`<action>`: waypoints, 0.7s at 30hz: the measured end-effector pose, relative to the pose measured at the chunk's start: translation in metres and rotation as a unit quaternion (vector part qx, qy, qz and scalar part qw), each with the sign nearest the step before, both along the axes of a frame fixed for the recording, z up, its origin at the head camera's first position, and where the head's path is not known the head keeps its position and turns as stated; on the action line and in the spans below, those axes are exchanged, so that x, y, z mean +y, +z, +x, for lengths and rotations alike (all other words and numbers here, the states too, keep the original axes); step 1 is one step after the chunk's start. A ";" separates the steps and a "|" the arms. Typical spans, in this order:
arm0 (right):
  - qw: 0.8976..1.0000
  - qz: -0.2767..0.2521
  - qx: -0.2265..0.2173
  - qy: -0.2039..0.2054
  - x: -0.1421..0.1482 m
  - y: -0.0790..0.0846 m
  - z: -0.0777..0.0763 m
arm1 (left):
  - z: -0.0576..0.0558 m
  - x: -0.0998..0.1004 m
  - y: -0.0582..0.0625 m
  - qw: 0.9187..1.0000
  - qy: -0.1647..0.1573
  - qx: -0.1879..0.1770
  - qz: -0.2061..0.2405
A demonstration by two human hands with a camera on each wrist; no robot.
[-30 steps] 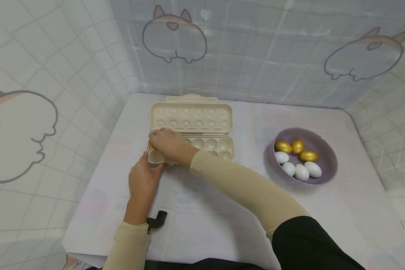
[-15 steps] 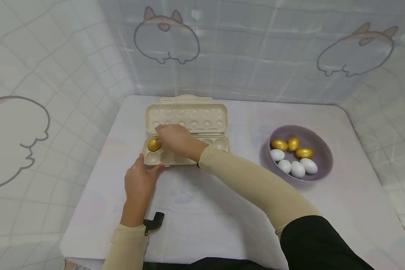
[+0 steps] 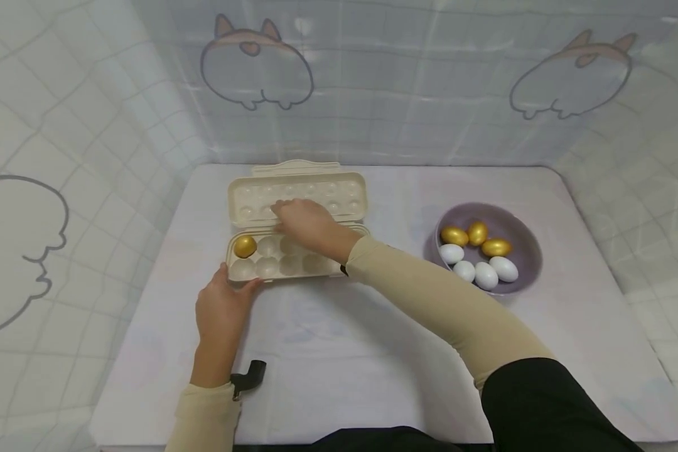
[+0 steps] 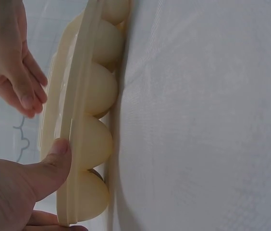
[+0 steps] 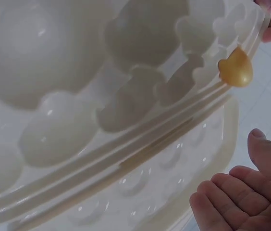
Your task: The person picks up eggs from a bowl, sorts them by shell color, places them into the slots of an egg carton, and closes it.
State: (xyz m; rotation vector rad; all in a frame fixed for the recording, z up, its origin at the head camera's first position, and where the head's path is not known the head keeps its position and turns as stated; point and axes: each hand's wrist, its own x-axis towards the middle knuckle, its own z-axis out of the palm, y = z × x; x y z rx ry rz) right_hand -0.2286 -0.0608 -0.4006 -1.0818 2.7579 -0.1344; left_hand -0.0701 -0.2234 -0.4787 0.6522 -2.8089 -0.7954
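Observation:
A cream egg carton (image 3: 267, 268) lies with its lid (image 3: 347, 196) folded back. One golden egg (image 3: 245, 246) sits in the back-left cup, seen also in the right wrist view as a golden egg (image 5: 239, 68). My left hand (image 3: 220, 314) grips the carton's left end, its thumb on the front rim in the left wrist view. Above the carton, my right hand (image 3: 311, 227) hovers over the back row and hides some cups. In the right wrist view that right hand (image 5: 251, 197) has loosely bent fingers and holds nothing.
To the right stands a purple bowl (image 3: 524, 242) with golden eggs (image 3: 496, 247) and several white eggs (image 3: 486, 275). A white cloth (image 3: 339, 376) covers the table. Tiled-pattern curtains (image 3: 373, 81) enclose the back and sides.
My right hand has let go of the golden egg in the back-left cup and moved right and up, away from it. The left hand keeps its grip on the carton. The head view has shifted slightly.

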 end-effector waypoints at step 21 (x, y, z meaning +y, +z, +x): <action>0.997 -0.014 -0.026 -0.067 0.061 0.009 -0.014 | -0.001 -0.013 0.000 1.000 -0.007 0.002 0.005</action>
